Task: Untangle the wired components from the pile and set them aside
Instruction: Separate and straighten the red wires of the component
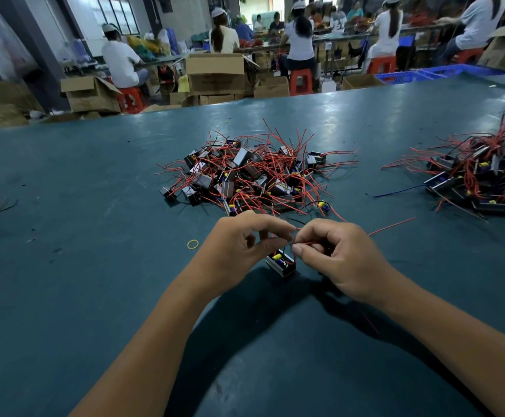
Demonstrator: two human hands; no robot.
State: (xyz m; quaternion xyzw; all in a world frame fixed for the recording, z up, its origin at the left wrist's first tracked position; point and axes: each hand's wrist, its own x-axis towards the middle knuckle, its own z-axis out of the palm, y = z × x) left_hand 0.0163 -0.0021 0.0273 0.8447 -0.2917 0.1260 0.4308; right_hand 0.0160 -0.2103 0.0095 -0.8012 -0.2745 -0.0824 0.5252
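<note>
Teal table [94, 176] surface carries the pile [245, 176] of wired components; just before it, red wires of one component [281, 262] are pinched by left hand [239, 248] and right hand [341, 254].

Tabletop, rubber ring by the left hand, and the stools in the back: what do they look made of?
Tabletop: likely a teal vinyl or rubber mat, semi-gloss, scuffed, reflecting the lights. Ring: a thin yellow loop lying flat, probably a rubber band. Stools: moulded red-orange plastic by their uniform colour and shape.
</note>
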